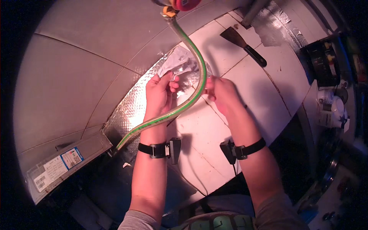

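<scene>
My left hand [158, 92] is closed, thumb against fingers, on a crumpled, thin whitish sheet [175, 61]. It looks like plastic film or a bag, but its exact kind is unclear. My right hand [224, 94] is just right of a clear hose with a green stripe [202, 65]. Its fingers are curled in toward the sheet's right side, and the hose partly hides the fingertips. What they pinch cannot be made out. The hose hangs from a tap [170, 12] with a red part at the top and curves down in front of my left forearm.
On the white tiled counter [207, 134] lies a scraper [245, 46] with a dark handle, beyond my right hand. Shiny foil [128, 105] lines the wall's base. A ledge with labels [61, 165] is at lower left. At right are a black crate [324, 63] and white containers [333, 103].
</scene>
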Action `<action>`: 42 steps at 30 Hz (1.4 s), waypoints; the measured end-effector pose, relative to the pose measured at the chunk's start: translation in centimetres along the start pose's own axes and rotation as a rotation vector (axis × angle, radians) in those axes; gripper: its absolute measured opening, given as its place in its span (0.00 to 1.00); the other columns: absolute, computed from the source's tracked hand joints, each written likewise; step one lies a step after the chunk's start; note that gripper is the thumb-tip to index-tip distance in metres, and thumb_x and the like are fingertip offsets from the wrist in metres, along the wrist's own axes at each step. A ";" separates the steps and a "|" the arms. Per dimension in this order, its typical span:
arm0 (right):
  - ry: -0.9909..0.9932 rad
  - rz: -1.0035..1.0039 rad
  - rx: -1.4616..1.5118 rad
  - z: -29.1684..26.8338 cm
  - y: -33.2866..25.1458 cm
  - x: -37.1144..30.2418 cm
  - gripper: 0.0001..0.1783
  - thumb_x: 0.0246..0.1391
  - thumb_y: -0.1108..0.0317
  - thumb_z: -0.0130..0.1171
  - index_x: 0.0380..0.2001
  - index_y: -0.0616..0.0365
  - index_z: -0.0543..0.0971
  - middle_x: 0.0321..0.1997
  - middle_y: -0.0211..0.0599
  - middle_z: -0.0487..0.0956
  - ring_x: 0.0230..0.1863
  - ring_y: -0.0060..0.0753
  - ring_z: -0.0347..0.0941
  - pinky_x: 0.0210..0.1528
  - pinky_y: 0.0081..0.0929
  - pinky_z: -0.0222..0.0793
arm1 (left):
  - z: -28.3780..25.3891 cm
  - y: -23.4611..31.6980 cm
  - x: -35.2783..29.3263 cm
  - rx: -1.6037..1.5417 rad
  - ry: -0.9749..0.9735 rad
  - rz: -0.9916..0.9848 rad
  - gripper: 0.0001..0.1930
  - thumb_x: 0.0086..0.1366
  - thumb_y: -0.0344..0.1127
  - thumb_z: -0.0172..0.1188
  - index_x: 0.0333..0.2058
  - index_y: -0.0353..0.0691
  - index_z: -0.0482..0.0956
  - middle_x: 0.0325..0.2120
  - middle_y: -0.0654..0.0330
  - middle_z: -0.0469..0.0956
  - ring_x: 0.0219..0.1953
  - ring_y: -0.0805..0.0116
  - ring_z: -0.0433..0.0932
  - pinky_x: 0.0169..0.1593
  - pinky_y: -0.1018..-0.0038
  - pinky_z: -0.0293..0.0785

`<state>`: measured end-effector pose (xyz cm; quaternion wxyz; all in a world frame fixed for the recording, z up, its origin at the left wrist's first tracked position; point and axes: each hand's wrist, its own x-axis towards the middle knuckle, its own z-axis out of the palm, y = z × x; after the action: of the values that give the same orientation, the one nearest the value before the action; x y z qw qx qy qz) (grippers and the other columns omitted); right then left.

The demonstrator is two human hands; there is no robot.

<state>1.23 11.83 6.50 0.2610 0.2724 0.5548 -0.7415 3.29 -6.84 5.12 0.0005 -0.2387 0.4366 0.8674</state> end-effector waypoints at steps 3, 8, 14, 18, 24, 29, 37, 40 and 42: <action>0.062 0.102 0.409 0.5 -0.8 0.8 0.14 0.67 0.63 0.44 0.35 0.64 0.73 0.29 0.40 0.77 0.23 0.22 0.69 0.19 0.17 0.55 | 0.1 -0.2 0.0 -0.017 -0.010 0.015 0.03 0.63 0.25 0.58 0.34 0.32 0.75 0.25 0.52 0.80 0.20 0.73 0.76 0.24 0.82 0.70; 0.162 0.059 0.706 3.1 0.2 3.6 0.15 0.66 0.60 0.45 0.35 0.61 0.72 0.32 0.43 0.80 0.28 0.22 0.77 0.14 0.10 0.56 | 0.1 -0.6 0.3 -0.048 -0.022 0.032 0.03 0.63 0.25 0.58 0.35 0.32 0.75 0.25 0.52 0.80 0.20 0.73 0.76 0.23 0.82 0.70; 0.112 0.109 0.686 4.5 0.3 4.8 0.14 0.65 0.59 0.46 0.32 0.58 0.70 0.27 0.32 0.74 0.21 0.19 0.68 0.18 0.12 0.61 | 0.2 -0.4 0.1 0.009 0.032 0.025 0.04 0.64 0.27 0.59 0.35 0.34 0.76 0.25 0.56 0.79 0.19 0.77 0.72 0.22 0.84 0.66; 0.119 0.086 0.586 4.0 0.8 5.7 0.14 0.64 0.57 0.48 0.28 0.55 0.68 0.23 0.26 0.68 0.19 0.20 0.61 0.23 0.17 0.64 | 0.8 -0.3 -0.1 0.043 0.033 0.009 0.03 0.64 0.27 0.58 0.35 0.34 0.76 0.25 0.54 0.79 0.19 0.75 0.73 0.22 0.84 0.67; 0.112 0.078 0.539 4.6 0.6 4.5 0.14 0.61 0.57 0.51 0.25 0.52 0.68 0.23 0.27 0.64 0.25 0.24 0.63 0.30 0.23 0.66 | -0.4 -0.5 -0.3 0.035 0.056 -0.026 0.03 0.64 0.27 0.57 0.34 0.33 0.76 0.25 0.51 0.80 0.18 0.73 0.75 0.22 0.82 0.69; 0.143 0.024 0.639 4.8 1.6 5.6 0.13 0.58 0.58 0.55 0.24 0.50 0.69 0.17 0.24 0.60 0.13 0.18 0.53 0.12 0.15 0.49 | 0.0 -0.3 -0.3 0.020 0.049 -0.037 0.03 0.64 0.27 0.57 0.34 0.33 0.76 0.25 0.53 0.80 0.19 0.74 0.74 0.23 0.82 0.70; 0.175 0.008 0.643 5.6 1.9 5.2 0.11 0.56 0.63 0.56 0.23 0.52 0.68 0.19 0.26 0.63 0.17 0.21 0.57 0.18 0.17 0.54 | -1.0 -0.5 -0.3 -0.002 0.050 -0.010 0.04 0.65 0.27 0.58 0.34 0.32 0.77 0.24 0.53 0.80 0.19 0.75 0.74 0.23 0.83 0.68; 0.241 0.013 0.639 5.5 3.0 6.3 0.10 0.56 0.65 0.55 0.24 0.53 0.69 0.22 0.27 0.65 0.20 0.22 0.59 0.22 0.18 0.57 | -1.1 -0.4 -0.2 -0.008 0.039 -0.010 0.04 0.65 0.28 0.58 0.34 0.32 0.77 0.24 0.53 0.80 0.19 0.75 0.74 0.23 0.83 0.68; 0.264 0.020 0.683 5.5 3.6 6.9 0.09 0.57 0.66 0.54 0.25 0.54 0.69 0.23 0.28 0.66 0.21 0.22 0.59 0.23 0.19 0.57 | -1.3 -0.3 -0.1 -0.001 0.040 -0.010 0.04 0.65 0.28 0.58 0.34 0.32 0.77 0.24 0.53 0.80 0.18 0.75 0.74 0.22 0.83 0.68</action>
<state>-1.81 5.09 0.57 0.0884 0.4428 0.3017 -0.8397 3.97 -7.57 4.29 -0.0040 -0.2580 0.4349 0.8627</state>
